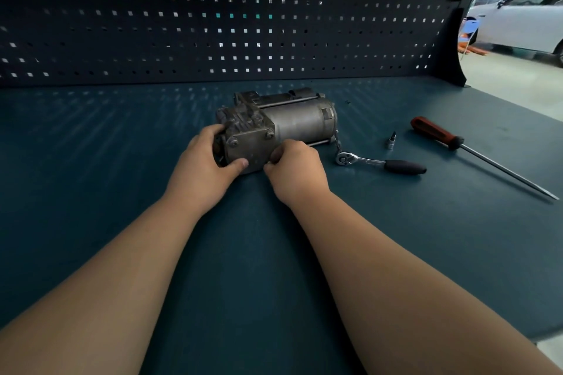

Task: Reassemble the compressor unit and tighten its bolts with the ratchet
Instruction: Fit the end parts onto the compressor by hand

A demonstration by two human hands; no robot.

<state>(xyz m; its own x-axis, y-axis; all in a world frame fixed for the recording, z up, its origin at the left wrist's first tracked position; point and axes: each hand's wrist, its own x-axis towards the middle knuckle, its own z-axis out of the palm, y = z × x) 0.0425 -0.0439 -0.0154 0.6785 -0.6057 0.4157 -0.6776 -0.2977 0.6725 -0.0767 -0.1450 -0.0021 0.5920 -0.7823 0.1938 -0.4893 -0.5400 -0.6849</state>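
A grey metal compressor unit (283,122) lies on its side in the middle of the blue bench. Its square end plate (248,144) faces me, with two bolt heads showing along its upper edge. My left hand (202,163) grips the left end of the unit, thumb under the plate's lower edge. My right hand (297,169) is at the plate's lower right corner, fingertips pinching something small there; what it is stays hidden. The ratchet (379,163), with a black handle, lies on the bench just right of the unit, untouched.
A small socket bit (391,141) stands upright right of the ratchet. A long screwdriver (475,152) with a red handle lies diagonally at the right. A dark pegboard (231,15) walls the back of the bench (122,146). A white car (524,15) is beyond at the right.
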